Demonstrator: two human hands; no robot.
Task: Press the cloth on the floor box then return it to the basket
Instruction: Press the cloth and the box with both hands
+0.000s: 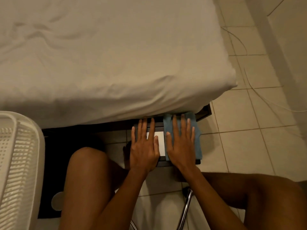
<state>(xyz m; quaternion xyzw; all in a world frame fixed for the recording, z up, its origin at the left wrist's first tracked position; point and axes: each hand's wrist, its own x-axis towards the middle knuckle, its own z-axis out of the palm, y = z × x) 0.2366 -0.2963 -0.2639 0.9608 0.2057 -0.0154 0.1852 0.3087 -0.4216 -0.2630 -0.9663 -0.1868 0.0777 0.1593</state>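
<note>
Two hands, one cloth, one floor box and one basket are in view. Left hand [144,147] lies flat with fingers spread on the dark box [161,161], partly covering a white label [159,141] on its top. Right hand [181,143] lies flat, fingers spread, palm down on the cloth [197,140], gripping nothing. Cloth is blue, soft and slightly rumpled, draped over the right part of the box top, with its edges showing beyond the fingers on the far and right sides. Box stands on the tiled floor [240,146], its far end tucked under the edge of the bed [108,55]. Basket [18,163] is white, perforated plastic, at the left edge, well apart from the cloth. Bed carries a pale, creased sheet. Floor tiles are light with thin grout lines; a thin cable [249,80] runs across them at the right. Chrome legs [186,211] show between the person's bare knees.
</note>
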